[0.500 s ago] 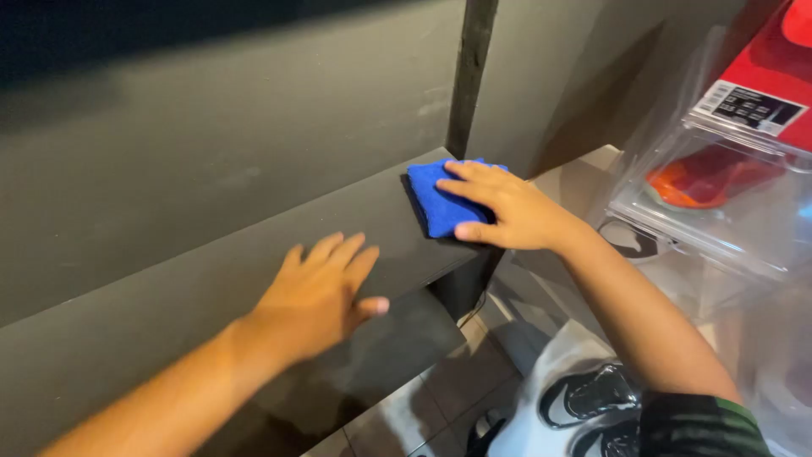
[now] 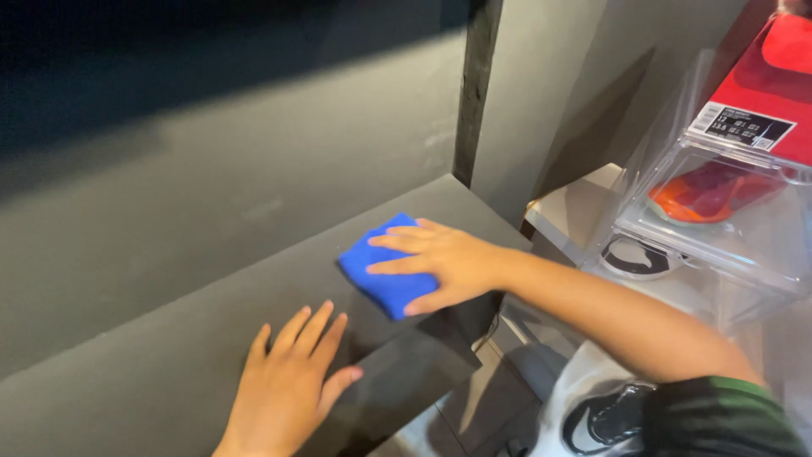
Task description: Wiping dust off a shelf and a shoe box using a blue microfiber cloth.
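Right hand: the right hand point(image 2: 444, 267) lies flat, palm down, fingers spread over the blue cloth point(image 2: 381, 264), pressing it onto the ledge rather than clenching it
Blue cloth: folded into a small pad, it sits on the dark grey ledge point(image 2: 169, 355) toward its right end, near the front edge, partly covered by the fingers
Left hand: the left hand point(image 2: 288, 389) rests open and flat on the ledge at its front edge, holding nothing, near the cloth but apart from it
Ledge: matt dark grey, running along a dark wall point(image 2: 211, 169), with a black upright post point(image 2: 475, 85) at its right end
Right side: clear plastic boxes point(image 2: 719, 245) stand stacked beyond the post, one with an orange shoe point(image 2: 710, 190) inside, a red box point(image 2: 770, 85) above
Below: a white bag point(image 2: 584, 389) beside a black shoe point(image 2: 605, 415) on the floor
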